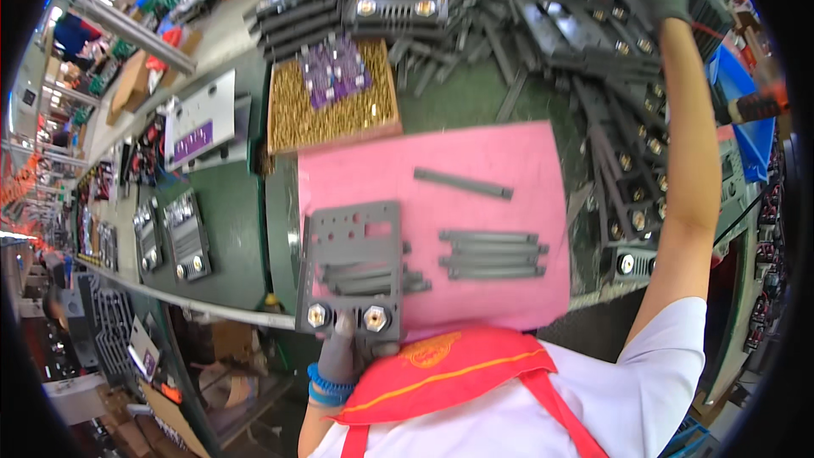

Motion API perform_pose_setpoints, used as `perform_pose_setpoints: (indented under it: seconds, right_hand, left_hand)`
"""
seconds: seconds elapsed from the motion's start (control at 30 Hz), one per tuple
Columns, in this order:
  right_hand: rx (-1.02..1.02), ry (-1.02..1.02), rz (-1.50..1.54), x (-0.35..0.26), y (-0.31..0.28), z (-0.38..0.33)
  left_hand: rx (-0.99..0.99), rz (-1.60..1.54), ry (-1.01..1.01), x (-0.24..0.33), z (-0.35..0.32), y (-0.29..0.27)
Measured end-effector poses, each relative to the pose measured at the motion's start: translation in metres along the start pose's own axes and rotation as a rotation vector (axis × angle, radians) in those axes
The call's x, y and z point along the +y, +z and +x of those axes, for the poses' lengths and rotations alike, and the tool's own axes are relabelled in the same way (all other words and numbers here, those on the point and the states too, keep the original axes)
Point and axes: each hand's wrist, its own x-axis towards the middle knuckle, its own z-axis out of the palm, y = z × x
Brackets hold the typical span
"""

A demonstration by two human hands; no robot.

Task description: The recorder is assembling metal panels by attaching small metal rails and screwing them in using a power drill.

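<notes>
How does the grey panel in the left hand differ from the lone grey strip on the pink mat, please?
The grey panel is broad; the lone grey strip is narrow. The panel has two brass-centred fittings; the strip shows none. The panel is held in the left hand; the strip lies on the pink mat. Both are grey.

- I'm in a factory workshop, at an assembly bench: my green worktop point(229, 237) carries a pink mat point(487, 153).
- Matching dark panels point(297, 15) lie in stacks and heaps around me.
- A shallow box point(339, 143) brims with small brass-coloured pieces point(291, 123), purple circuit boards point(335, 75) on top.
- Leftward, pale bench tops point(225, 34) run off under metal piping point(140, 30).
- I wear a red apron point(449, 365).
</notes>
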Motion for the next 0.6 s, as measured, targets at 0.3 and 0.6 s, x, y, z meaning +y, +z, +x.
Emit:
perform_pose_setpoints:
  seconds: [0.3, 0.6]
  right_hand:
    - [-0.469, 0.674, 0.856, -0.143, 0.013, -0.24]
    - [-0.726, 0.84, 1.025, -0.176, 0.074, -0.299]
  left_hand:
    - [-0.056, 0.705, -0.226, 0.053, -0.038, -0.001]
    - [-0.073, 0.548, 0.67, 0.05, 0.003, 0.048]
